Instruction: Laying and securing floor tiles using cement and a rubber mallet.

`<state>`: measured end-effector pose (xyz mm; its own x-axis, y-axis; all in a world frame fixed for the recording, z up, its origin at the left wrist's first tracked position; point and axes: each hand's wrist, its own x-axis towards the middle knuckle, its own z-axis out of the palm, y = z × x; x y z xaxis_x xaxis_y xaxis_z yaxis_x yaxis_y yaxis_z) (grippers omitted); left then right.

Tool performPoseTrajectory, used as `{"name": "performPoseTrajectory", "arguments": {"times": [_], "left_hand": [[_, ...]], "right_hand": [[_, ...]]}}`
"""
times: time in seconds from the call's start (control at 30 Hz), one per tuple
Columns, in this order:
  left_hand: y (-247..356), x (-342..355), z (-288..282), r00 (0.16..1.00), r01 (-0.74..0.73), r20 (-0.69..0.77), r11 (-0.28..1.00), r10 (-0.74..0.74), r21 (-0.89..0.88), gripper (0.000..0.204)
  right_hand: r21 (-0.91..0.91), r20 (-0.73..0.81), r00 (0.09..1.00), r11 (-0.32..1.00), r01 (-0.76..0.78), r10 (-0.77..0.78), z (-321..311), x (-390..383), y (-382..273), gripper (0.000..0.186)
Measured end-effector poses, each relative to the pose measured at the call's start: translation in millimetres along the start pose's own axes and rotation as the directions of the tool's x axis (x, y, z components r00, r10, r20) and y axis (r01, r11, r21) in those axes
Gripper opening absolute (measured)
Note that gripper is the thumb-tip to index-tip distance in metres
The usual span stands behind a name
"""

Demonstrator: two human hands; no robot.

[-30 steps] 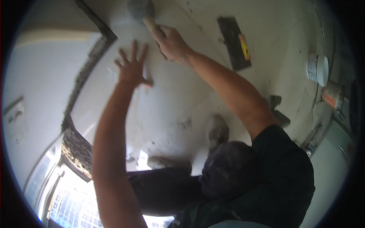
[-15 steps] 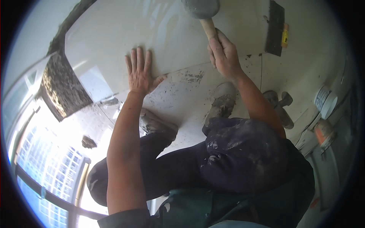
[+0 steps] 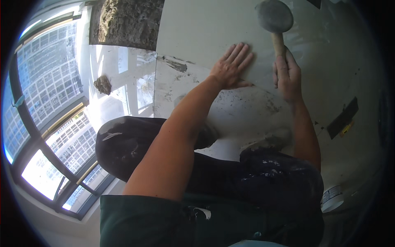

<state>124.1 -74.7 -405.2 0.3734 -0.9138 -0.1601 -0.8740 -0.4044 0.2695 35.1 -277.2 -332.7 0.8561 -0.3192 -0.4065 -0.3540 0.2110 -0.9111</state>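
My left hand (image 3: 232, 69) lies flat with fingers spread on a large pale floor tile (image 3: 193, 29), near its close edge. In my right hand (image 3: 289, 80) is a rubber mallet (image 3: 275, 17), gripped by its wooden handle. Its round grey head points away from me, over the tile; whether it touches the surface I cannot tell. Along the near edge of the tile, the finished floor (image 3: 230, 103) carries smears and crumbs of mortar.
Rough grey mortar (image 3: 125, 22) is exposed left of the tile. A mortar lump (image 3: 103, 85) lies by the bright window (image 3: 49, 61). At the right are a dark flat-bladed tool (image 3: 343, 117) with a yellow part and a white tub (image 3: 332, 198). My bent knees are close below.
My view has swung left, so more of the window shows and both hands appear farther right. The left hand remains flat on the tile, and the right still grips the mallet.
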Motion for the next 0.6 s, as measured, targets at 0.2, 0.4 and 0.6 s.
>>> {"name": "performPoseTrajectory", "arguments": {"times": [0.2, 0.4, 0.6], "left_hand": [[1, 4, 4, 0.997, -0.048, -0.067, 0.996, 0.043, -0.07, 0.104], [-6, 4, 7, 0.997, 0.011, 0.079, 0.998, -0.006, -0.062, 0.096], [-8, -10, 7, 0.997, -0.007, 0.078, 0.996, 0.013, -0.086, 0.088]], "right_hand": [[-0.184, 0.145, 0.983, 0.979, -0.083, 0.11, 38, 58, 6, 0.031], [-0.316, 0.193, 0.86, 0.8, 0.511, -0.473, 83, 89, 22, 0.03], [-0.261, 0.267, 0.955, 0.944, 0.2, -0.128, 106, 97, -13, 0.032]]}}
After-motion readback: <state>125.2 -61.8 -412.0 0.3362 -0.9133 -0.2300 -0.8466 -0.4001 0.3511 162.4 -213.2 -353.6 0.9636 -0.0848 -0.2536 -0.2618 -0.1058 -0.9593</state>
